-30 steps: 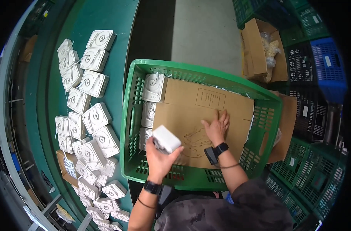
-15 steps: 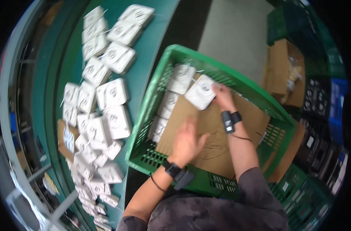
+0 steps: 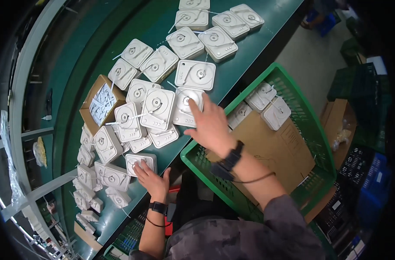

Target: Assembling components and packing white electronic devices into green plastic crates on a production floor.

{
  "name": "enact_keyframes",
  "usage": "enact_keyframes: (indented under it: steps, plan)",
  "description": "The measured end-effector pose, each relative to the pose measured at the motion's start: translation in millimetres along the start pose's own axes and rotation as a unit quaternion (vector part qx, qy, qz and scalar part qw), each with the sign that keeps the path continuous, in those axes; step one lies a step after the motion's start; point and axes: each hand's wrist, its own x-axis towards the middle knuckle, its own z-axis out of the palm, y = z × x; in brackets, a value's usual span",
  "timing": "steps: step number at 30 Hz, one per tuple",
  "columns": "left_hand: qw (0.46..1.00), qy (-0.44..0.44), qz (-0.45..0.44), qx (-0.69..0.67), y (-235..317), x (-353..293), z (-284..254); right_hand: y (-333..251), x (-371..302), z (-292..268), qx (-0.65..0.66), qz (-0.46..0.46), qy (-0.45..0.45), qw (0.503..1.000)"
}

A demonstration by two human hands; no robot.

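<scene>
My left hand lies with stretched fingers on the near edge of a white square device shaped like a small record player. My right hand is spread, its fingertips over the right side of another white record-player-shaped device; whether they touch it I cannot tell. Neither hand grips anything. Many more such devices, with round discs and thin cables, lie flat, stacked or tilted over the green table. To the right, a green plastic crate holds a brown cardboard sheet, with one white device partly on it.
An open cardboard box with small white packets stands among the devices on the green table. Grey metal rails run along the left. Further crates and a carton stand on the right, and another person is partly visible at the top right.
My view has turned toward the table. My right hand has left the device in the crate and come over the table; my left has moved from the cardboard sheet onto a device.
</scene>
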Motion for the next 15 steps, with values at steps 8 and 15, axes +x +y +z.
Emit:
enact_keyframes:
  steps: [8,15]
  plan:
    - [0.994,0.045,0.064,-0.074,-35.1,0.3,8.6,-22.1,12.5,50.3,-0.130,0.083,-0.029,0.988]
    - [0.985,-0.011,0.121,-0.121,-67.7,3.1,-22.9,-34.2,-28.8,-28.3,0.022,0.061,0.131,0.989]
